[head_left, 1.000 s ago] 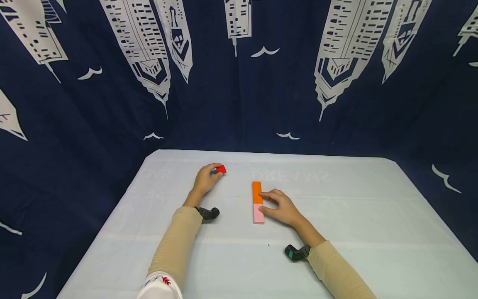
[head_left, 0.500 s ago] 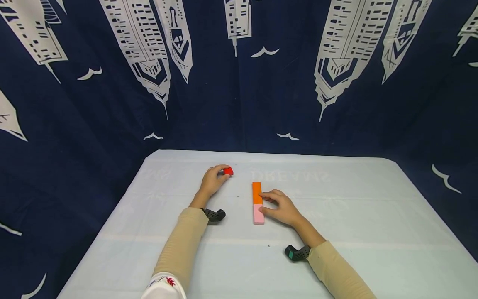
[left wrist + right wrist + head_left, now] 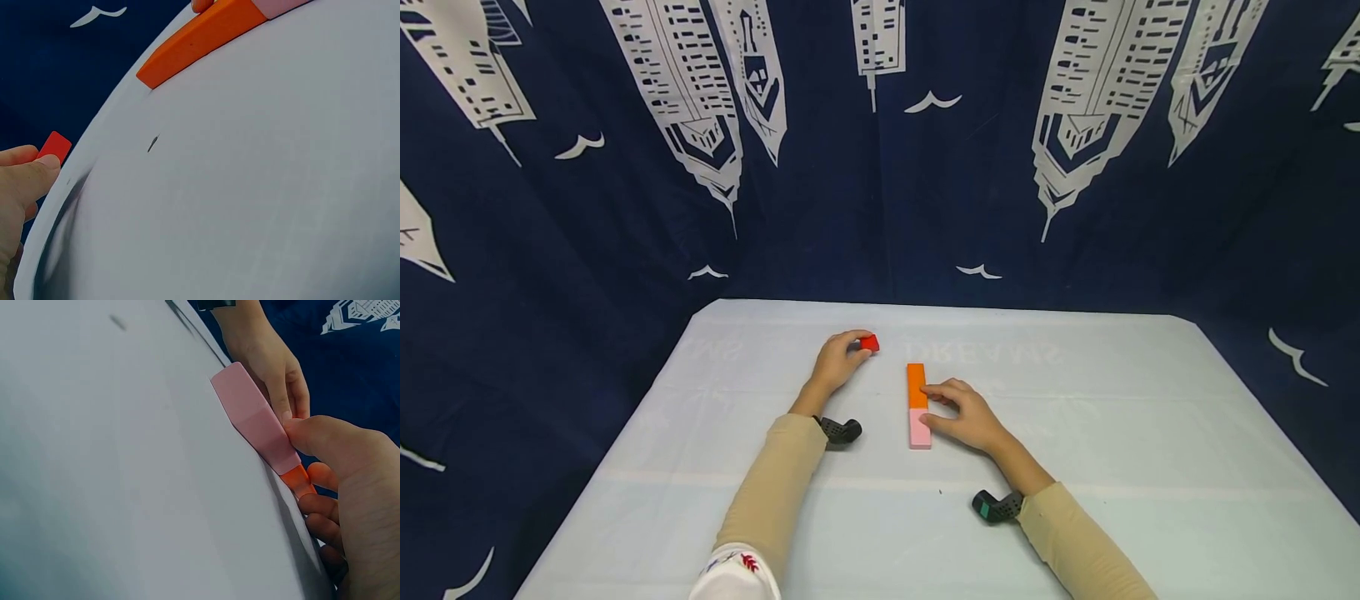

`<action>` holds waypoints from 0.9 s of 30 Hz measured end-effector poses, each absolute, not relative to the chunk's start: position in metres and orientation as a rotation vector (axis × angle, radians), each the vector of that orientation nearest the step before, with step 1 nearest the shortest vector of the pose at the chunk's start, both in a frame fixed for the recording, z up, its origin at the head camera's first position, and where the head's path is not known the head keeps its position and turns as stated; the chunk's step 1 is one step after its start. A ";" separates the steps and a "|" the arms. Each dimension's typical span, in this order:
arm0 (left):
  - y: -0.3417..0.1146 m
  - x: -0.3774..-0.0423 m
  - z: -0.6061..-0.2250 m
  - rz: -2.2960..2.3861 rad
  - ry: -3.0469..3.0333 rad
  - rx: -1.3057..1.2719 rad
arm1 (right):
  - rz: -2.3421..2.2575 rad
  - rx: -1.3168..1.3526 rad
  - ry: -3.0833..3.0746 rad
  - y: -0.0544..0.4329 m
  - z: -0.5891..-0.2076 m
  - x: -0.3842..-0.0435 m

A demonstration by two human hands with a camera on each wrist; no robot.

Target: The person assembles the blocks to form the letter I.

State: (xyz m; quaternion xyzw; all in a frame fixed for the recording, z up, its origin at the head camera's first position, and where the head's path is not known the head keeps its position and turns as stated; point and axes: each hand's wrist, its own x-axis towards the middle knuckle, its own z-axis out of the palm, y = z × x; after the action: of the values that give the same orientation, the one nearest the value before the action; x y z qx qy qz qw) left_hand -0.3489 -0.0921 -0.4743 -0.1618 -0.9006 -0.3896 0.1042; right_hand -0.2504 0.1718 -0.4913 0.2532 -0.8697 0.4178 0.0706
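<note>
My left hand (image 3: 835, 364) pinches a small red block (image 3: 870, 342) between thumb and fingertips. In the left wrist view the red block (image 3: 55, 147) shows one rectangular face; the fingers hide the rest of it. Right of that hand, an orange block (image 3: 916, 385) and a pink block (image 3: 919, 429) lie end to end in one line, the orange one farther away. My right hand (image 3: 967, 419) rests beside them, with the thumb against the pink block (image 3: 255, 415) and the fingertips by the orange block (image 3: 298, 479). It does not wrap round either block.
A white cloth covers the table (image 3: 880, 533). Behind it hangs a dark blue curtain (image 3: 880, 192) with white building shapes. Black wrist devices show under the left wrist (image 3: 841, 431) and the right wrist (image 3: 996, 507).
My left hand has moved to the right with the red block, closer to the far end of the orange block. The right hand and the two blocks beside it have stayed in place.
</note>
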 end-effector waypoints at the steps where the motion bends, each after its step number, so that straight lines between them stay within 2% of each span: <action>1: -0.091 -0.349 -0.474 -1.145 -2.646 -0.493 | 1.257 0.759 -2.615 0.172 -0.491 -0.250; 27: -0.048 -0.349 -0.474 -1.176 -2.748 -0.551 | 1.257 0.749 -2.622 0.173 -0.491 -0.251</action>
State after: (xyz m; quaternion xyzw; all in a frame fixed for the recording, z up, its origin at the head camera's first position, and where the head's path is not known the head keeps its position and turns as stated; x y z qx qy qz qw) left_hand -0.3493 -0.0484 -0.4736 -0.1812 -0.9029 -0.3864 0.0512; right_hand -0.2513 0.1726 -0.4907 0.2490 -0.8711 0.4177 0.0691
